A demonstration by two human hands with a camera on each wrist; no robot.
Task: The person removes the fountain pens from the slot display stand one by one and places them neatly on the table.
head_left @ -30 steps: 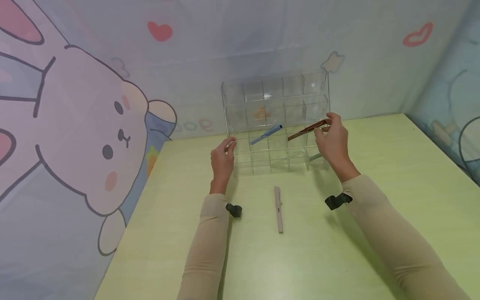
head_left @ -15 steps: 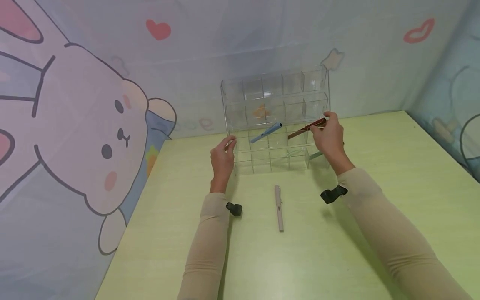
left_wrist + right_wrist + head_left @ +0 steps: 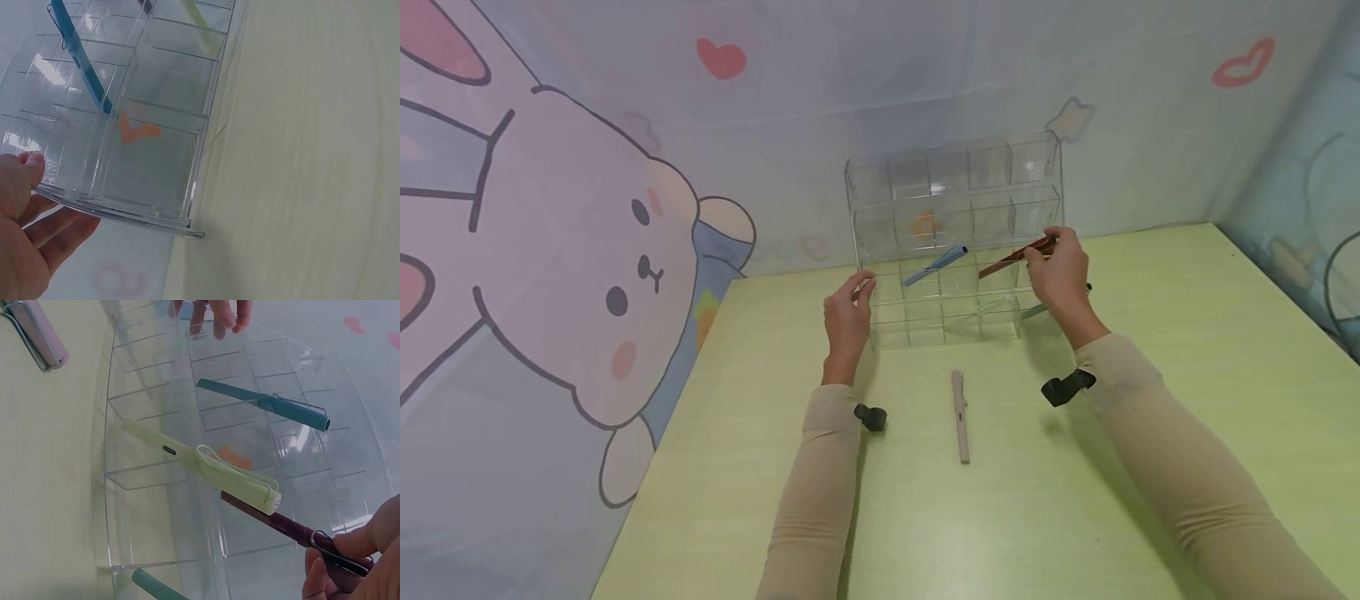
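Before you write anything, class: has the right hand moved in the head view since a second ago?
Yes, slightly: against the clear rack in that view, the right hand has shifted left, toward the blue pen.

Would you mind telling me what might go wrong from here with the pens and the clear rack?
The red pen, pinched in the right hand, appears close to the yellow pen in the right wrist view, so it might knock it. The left hand grips the rack at one side edge; an uneven pull could shift it. The blue pen leans in its compartment, so a jolt might make it slide.
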